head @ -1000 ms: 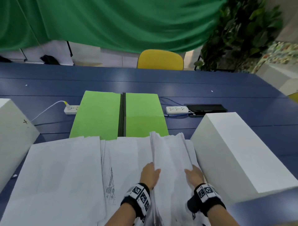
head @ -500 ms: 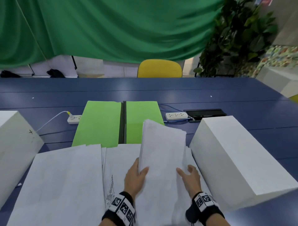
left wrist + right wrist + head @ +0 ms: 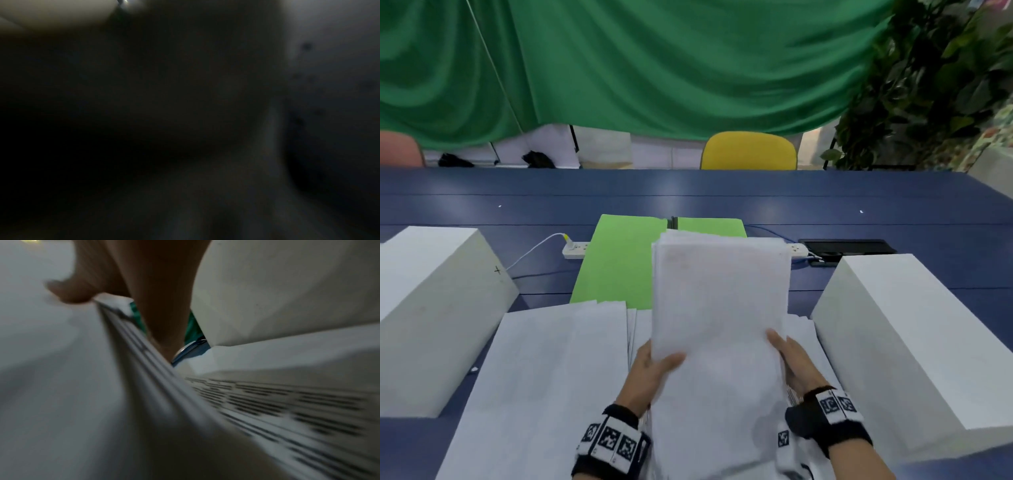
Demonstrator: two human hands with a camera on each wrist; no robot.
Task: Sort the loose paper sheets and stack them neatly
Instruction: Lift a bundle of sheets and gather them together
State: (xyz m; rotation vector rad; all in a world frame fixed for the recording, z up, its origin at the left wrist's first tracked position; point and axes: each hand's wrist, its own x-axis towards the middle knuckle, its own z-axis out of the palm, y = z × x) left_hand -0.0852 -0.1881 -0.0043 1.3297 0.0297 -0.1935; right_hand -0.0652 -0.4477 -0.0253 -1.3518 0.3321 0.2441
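A thick stack of white sheets [image 3: 719, 308] stands raised and tilted toward me over the middle of the blue table [image 3: 722, 192]. My left hand [image 3: 654, 368] grips its left edge, thumb over the front face. My right hand [image 3: 789, 359] holds the right edge, thumb on top; in the right wrist view the thumb [image 3: 68, 292] presses the stack's layered edge [image 3: 148, 369]. More white sheets [image 3: 544, 377] lie spread flat to the left. Printed pages [image 3: 287, 410] lie under the right hand. The left wrist view is dark and shows nothing clear.
Two white blocks flank the papers, one at the left [image 3: 431, 308] and one at the right [image 3: 900, 339]. An open green folder [image 3: 619, 260] lies behind the stack. Power strips [image 3: 575, 248] and a black device [image 3: 849, 246] sit further back. A yellow chair [image 3: 750, 150] stands beyond the table.
The stack has been lifted from lying nearly edge-on among the papers to standing raised and facing me. Both hands rose with it along its side edges.
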